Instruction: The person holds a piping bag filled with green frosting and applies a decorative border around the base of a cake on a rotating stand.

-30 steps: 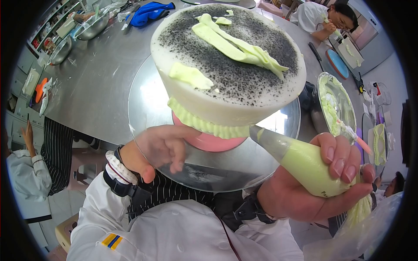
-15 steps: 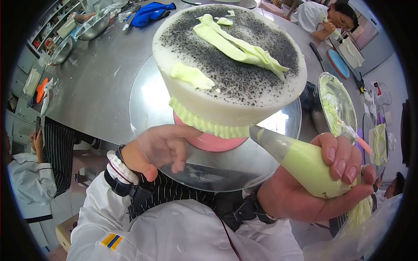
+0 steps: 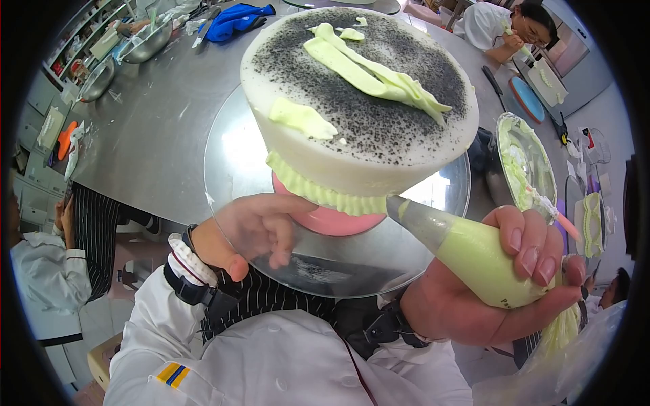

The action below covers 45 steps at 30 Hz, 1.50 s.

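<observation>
Far out beyond the left hand, a co-worker's white sleeve and striped apron show at the edge of the steel desk. Up from there, well apart from both hands, two metal bowls stand near a blue cloth.

The left hand is curled half-closed on the near rim of the glass turntable, with the fingers seen through the glass and the thumb at its edge. A dark band sits on that wrist.

Just above this hand, and between the two hands, stands the cake. It is white, with black speckles and pale green strips on top, and rests on a pink base. A green ruffle runs along its lower edge.

The metal nozzle touches the ruffle's right end. It belongs to the piping bag, which is full of green cream and held in the right hand, fist closed tight around it.

Just above the right hand is a cream bowl smeared with green. Far beyond it, another person bends over the desk.
</observation>
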Available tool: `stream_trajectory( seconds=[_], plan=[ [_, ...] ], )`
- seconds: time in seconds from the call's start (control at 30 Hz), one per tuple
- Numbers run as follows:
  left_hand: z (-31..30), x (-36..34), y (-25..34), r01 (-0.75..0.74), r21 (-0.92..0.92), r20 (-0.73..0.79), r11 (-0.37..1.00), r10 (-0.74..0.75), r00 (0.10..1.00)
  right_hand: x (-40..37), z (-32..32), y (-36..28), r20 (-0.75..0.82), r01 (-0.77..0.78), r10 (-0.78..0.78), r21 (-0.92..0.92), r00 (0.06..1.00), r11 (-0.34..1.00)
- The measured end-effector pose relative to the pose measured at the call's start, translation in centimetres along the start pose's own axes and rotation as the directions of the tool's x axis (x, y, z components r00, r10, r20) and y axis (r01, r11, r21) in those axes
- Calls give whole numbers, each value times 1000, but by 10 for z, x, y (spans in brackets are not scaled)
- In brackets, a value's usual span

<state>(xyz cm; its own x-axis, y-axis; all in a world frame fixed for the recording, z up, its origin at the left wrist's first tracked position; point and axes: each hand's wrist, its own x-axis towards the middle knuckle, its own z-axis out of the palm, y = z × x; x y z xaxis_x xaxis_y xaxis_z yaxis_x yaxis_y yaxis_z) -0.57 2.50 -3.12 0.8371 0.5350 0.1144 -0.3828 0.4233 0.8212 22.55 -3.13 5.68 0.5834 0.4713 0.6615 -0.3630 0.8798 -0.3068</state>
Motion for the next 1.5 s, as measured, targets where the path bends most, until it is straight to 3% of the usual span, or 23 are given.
stream_trajectory(
  seconds=[1.5],
  plan=[
    [1, 0, 0, -38, 64, -7, 997, 39, 999, -1, -3, -1, 18, -17, 17, -26, 1000, 1000]
  ],
)
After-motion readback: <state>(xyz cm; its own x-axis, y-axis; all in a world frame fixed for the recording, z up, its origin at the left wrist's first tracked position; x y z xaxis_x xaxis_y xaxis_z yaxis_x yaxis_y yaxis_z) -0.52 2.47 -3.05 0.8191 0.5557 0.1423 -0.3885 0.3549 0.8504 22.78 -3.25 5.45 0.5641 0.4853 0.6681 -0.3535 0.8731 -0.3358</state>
